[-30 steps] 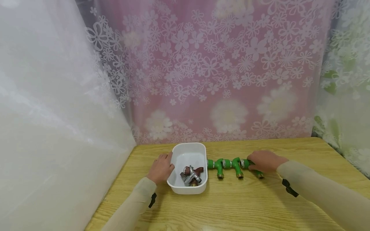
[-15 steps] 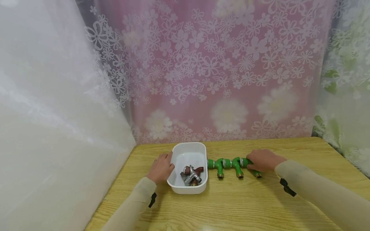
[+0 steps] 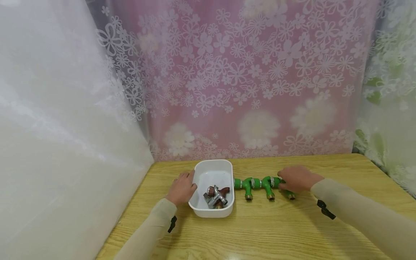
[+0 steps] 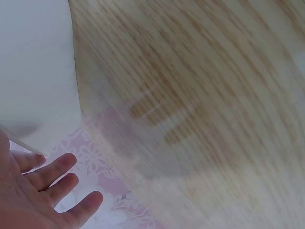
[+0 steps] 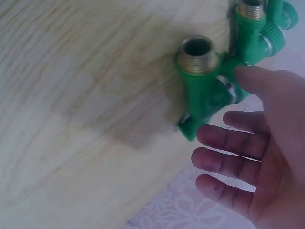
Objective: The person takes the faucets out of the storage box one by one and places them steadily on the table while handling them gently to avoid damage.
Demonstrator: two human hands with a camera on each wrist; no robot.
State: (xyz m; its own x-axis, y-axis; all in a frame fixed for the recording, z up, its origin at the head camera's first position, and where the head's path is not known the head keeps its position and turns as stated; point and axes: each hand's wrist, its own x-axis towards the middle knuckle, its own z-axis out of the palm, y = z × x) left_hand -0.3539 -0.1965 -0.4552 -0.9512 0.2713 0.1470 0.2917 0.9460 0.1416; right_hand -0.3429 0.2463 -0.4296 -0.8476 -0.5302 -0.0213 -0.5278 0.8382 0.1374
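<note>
on the bench (image 3: pixel 276 231) we rest our left hand (image 3: pixel 182 188) against the left side of the white tub (image 3: pixel 212 213) and our right hand (image 3: pixel 298 178) against the green fittings (image 3: pixel 267 185) lined up just right of it, both hands' fingers loosely extended, touching without gripping.

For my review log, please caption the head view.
Left hand at a white tub of fittings, right hand at lined-up green fittings.
</note>
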